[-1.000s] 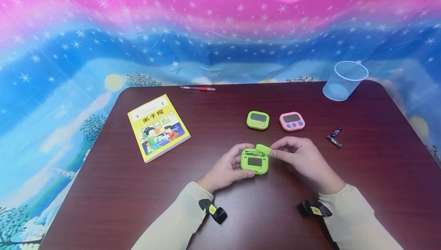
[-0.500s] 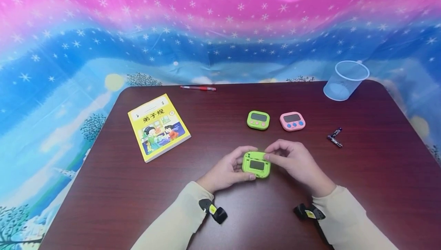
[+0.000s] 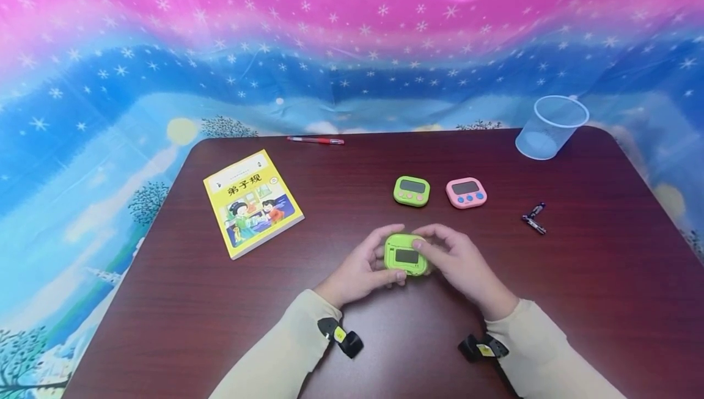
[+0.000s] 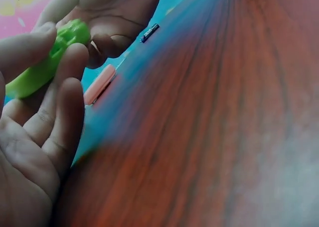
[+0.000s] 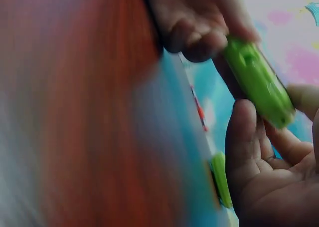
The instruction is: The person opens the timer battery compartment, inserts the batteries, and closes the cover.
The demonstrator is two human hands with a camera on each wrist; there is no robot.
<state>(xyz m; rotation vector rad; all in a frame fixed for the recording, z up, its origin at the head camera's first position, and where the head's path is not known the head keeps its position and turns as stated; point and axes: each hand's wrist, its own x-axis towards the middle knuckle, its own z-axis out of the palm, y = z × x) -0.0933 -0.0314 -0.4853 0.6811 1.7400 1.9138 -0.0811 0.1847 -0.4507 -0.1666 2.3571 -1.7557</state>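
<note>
A green digital timer (image 3: 406, 258), its back turned up, is held between both hands over the table. My left hand (image 3: 363, 267) grips its left side, thumb at the lower edge and fingers along the top and behind. The battery cover (image 3: 400, 241) lies flat across the upper part of the back. On its right end presses the thumb of my right hand (image 3: 462, 264), whose fingers curl behind the timer. Both wrist views show the timer's edge (image 5: 259, 82) pinched between fingers and thumbs. The battery slot is hidden beneath the cover.
Farther back lie another green timer (image 3: 412, 191) and a pink timer (image 3: 466, 193), screens up. Two small batteries (image 3: 534, 219) rest at the right. A mesh bin (image 3: 550, 129) stands at the back right corner. A yellow book (image 3: 253, 204) and a red pen (image 3: 316, 140) lie leftward.
The battery cover, tilted at the timer's upper right with a battery showing, now lies flat over the slot. My right hand has moved left, its thumb onto the cover; the left hand keeps its grip.
</note>
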